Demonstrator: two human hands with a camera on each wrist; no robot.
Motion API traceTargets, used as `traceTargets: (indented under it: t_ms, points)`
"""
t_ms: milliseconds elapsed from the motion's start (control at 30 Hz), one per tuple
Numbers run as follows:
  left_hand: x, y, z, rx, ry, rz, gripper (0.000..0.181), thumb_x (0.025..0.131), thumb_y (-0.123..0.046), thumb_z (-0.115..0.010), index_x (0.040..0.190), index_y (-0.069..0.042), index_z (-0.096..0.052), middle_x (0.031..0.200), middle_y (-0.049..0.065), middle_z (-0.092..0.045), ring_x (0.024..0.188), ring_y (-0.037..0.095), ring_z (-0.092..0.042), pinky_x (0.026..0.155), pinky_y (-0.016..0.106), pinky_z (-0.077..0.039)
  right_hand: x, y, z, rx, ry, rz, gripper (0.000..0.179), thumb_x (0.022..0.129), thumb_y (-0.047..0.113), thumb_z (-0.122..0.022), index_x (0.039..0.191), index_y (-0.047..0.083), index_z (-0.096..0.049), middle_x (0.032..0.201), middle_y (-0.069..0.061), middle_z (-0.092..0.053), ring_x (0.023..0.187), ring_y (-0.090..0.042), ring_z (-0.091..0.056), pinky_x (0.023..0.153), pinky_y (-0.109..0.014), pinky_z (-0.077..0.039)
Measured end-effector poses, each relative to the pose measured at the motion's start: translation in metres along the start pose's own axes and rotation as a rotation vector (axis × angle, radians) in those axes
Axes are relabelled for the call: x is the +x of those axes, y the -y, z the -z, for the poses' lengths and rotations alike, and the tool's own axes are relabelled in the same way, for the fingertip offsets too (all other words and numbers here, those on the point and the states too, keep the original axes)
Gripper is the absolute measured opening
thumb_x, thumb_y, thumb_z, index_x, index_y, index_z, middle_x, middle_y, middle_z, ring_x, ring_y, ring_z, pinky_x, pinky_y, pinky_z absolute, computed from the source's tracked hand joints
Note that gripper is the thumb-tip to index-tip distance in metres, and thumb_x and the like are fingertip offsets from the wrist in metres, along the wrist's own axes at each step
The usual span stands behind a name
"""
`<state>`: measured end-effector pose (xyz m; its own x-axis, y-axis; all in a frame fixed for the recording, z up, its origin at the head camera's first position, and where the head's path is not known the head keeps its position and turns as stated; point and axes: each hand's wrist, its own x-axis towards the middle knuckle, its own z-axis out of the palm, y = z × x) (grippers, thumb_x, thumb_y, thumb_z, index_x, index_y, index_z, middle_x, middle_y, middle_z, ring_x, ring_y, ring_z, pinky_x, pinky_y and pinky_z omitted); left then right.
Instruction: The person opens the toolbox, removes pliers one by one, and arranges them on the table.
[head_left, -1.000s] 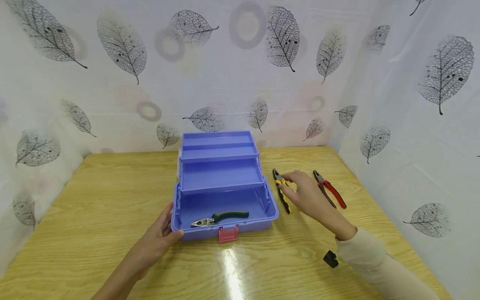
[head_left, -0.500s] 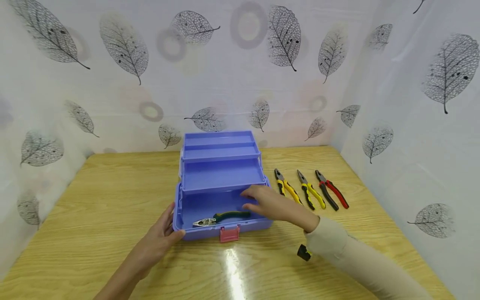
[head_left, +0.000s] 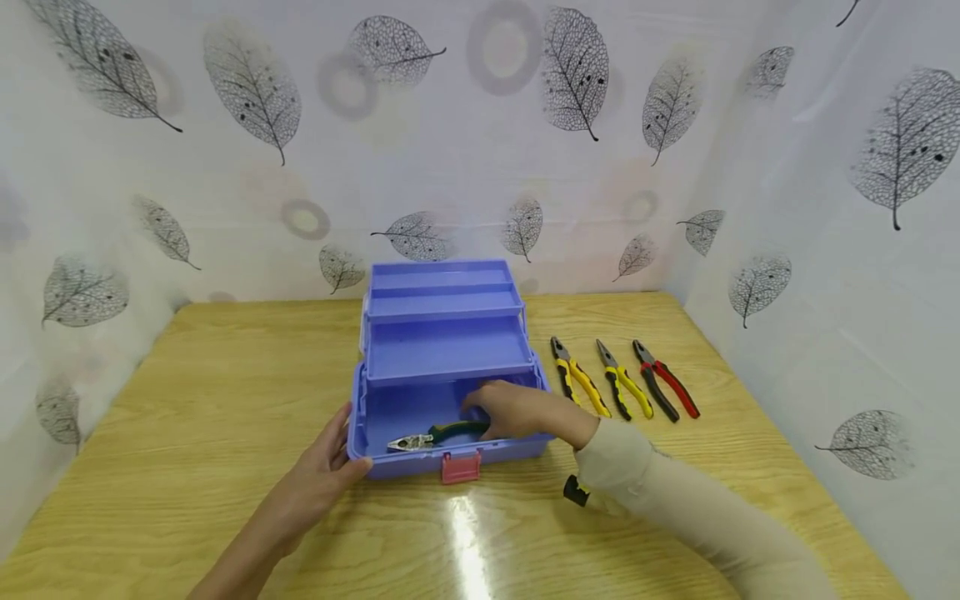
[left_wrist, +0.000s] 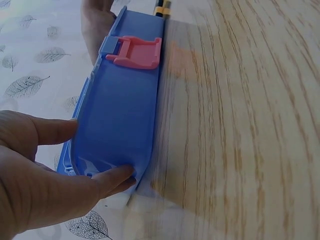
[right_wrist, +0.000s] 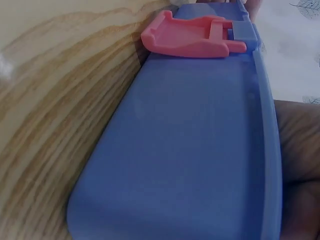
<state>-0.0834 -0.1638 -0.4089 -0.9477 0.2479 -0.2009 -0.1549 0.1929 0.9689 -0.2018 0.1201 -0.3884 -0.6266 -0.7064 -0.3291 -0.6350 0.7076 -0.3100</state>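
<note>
A blue-purple toolbox [head_left: 442,348] stands unfolded on the table, its two tiers raised behind the bottom compartment. At its front left corner my left hand [head_left: 321,465] grips the wall; in the left wrist view the thumb lies at the rim and the fingers against the outside. Combination pliers [head_left: 420,441] with dark green handles lie in the bottom compartment, jaws to the left. My right hand [head_left: 513,410] reaches in over the right wall, bent fingers and thumb around the handle ends. Its fingertips are partly hidden, and the box wall covers them in the right wrist view.
To the right of the box lie yellow-and-black pliers [head_left: 579,377], yellow long-nose pliers [head_left: 624,379] and red-and-black pliers [head_left: 665,379]. A pink latch [head_left: 461,468] hangs at the box front. Leaf-patterned cloth [head_left: 300,167] borders the wooden table [head_left: 247,375].
My right hand has moved left from above the yellow pliers into the toolbox, down to the green-handled pliers' handle ends. My left hand has stayed at the corner.
</note>
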Motion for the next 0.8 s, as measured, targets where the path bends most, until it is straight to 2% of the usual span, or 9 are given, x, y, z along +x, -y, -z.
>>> traceTargets:
  t_ms: [167, 367, 500, 667, 800]
  points:
    - [-0.001, -0.001, 0.0, 0.005, 0.002, -0.002, 0.089, 0.103, -0.005, -0.058, 0.164, -0.003, 0.007, 0.167, 0.032, -0.005, 0.152, 0.046, -0.015, 0.122, 0.054, -0.023, 0.003, 0.0, 0.0, -0.026, -0.005, 0.047, 0.043, 0.093, 0.019, -0.08, 0.132, 0.005, -0.067, 0.123, -0.007, -0.07, 0.113, -0.021, -0.064, 0.098, -0.033, -0.055]
    - [-0.001, 0.0, 0.0, 0.004, 0.003, 0.005, 0.089, 0.103, -0.005, -0.058, 0.164, -0.003, 0.007, 0.167, 0.032, -0.006, 0.153, 0.046, -0.015, 0.122, 0.054, -0.023, 0.018, -0.002, -0.012, -0.117, -0.099, 0.144, 0.047, 0.095, 0.025, -0.078, 0.135, 0.004, -0.064, 0.124, -0.008, -0.068, 0.112, -0.021, -0.064, 0.099, -0.034, -0.054]
    - [-0.001, 0.0, 0.0, 0.004, 0.001, 0.008, 0.089, 0.103, -0.005, -0.058, 0.165, -0.004, 0.007, 0.168, 0.031, -0.006, 0.153, 0.046, -0.015, 0.122, 0.054, -0.023, 0.028, 0.002, -0.017, -0.171, -0.139, 0.17, 0.05, 0.093, 0.03, -0.079, 0.135, 0.008, -0.065, 0.122, -0.008, -0.067, 0.106, -0.02, -0.064, 0.095, -0.032, -0.055]
    - [0.0, -0.001, 0.0, 0.007, 0.001, 0.02, 0.088, 0.104, -0.006, -0.057, 0.165, -0.004, 0.007, 0.168, 0.031, -0.005, 0.153, 0.046, -0.014, 0.122, 0.055, -0.022, 0.036, 0.007, -0.018, -0.241, -0.13, 0.17, 0.053, 0.094, 0.04, -0.077, 0.136, 0.01, -0.066, 0.12, -0.006, -0.066, 0.103, -0.017, -0.064, 0.093, -0.029, -0.056]
    - [0.001, -0.001, 0.0, 0.006, 0.005, 0.02, 0.088, 0.104, -0.006, -0.056, 0.164, -0.004, 0.008, 0.168, 0.031, -0.004, 0.153, 0.047, -0.012, 0.123, 0.055, -0.022, 0.038, 0.01, -0.017, -0.287, -0.128, 0.185, 0.053, 0.092, 0.042, -0.078, 0.132, 0.008, -0.068, 0.115, -0.006, -0.067, 0.097, -0.015, -0.065, 0.086, -0.027, -0.058]
